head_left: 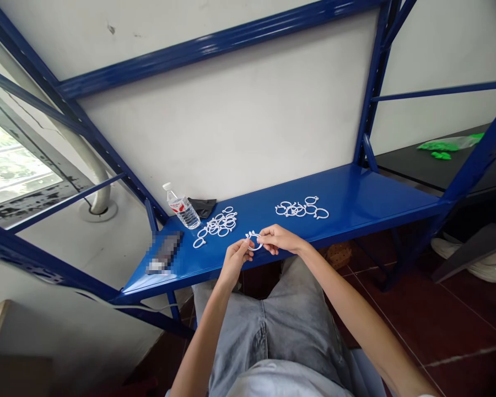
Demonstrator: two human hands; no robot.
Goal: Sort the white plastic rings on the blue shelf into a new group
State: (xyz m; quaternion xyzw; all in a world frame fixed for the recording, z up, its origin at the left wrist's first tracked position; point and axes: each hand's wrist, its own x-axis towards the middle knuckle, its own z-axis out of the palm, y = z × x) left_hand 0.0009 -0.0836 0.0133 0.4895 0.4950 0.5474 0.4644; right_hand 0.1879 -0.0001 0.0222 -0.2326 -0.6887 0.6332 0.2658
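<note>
Both my hands grip one white plastic ring (254,246) just over the front edge of the blue shelf. My left hand (236,259) pinches its left side, and my right hand (280,239) holds its right side. The ring has small tabs at its top; whether its ends are joined there is too small to tell. A pile of similar white rings (220,223) lies to the left, beyond my left hand. On the right, past my right hand, is a second group of white rings (301,209), some overlapping.
The blue metal shelf (355,193) is framed by blue posts. A water bottle (183,207), a black pouch (202,207) and a blurred-out dark flat object (165,252) sit at its left end. Green items (442,148) lie on a dark surface at right.
</note>
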